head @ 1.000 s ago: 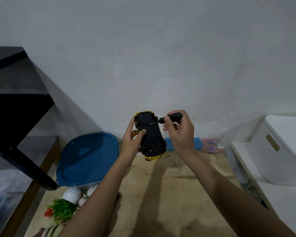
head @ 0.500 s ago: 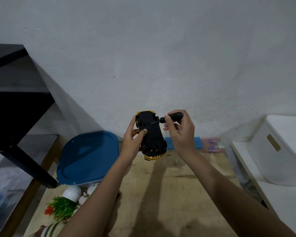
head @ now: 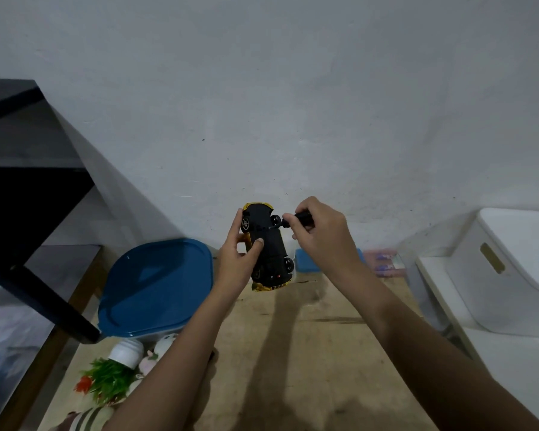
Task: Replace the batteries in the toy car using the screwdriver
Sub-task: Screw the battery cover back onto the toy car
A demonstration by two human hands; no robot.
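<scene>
One toy car (head: 269, 245) aloft, screwdriver (head: 302, 217) at underside

Wooden table (head: 293, 353) down the middle, white wall (head: 293, 88) behind it. At the far left corner sits a blue-lidded container (head: 156, 284), and just in front a small white pot (head: 126, 353) lies tipped over, its green plant (head: 109, 377) spilling out. Black shelf (head: 28, 197) far left. White bin (head: 511, 265) with a slot handle on the right. A blue box (head: 305, 259) rests by the wall.

Dim, soft light; arm shadows on table (head: 324, 353); edges warped.
</scene>
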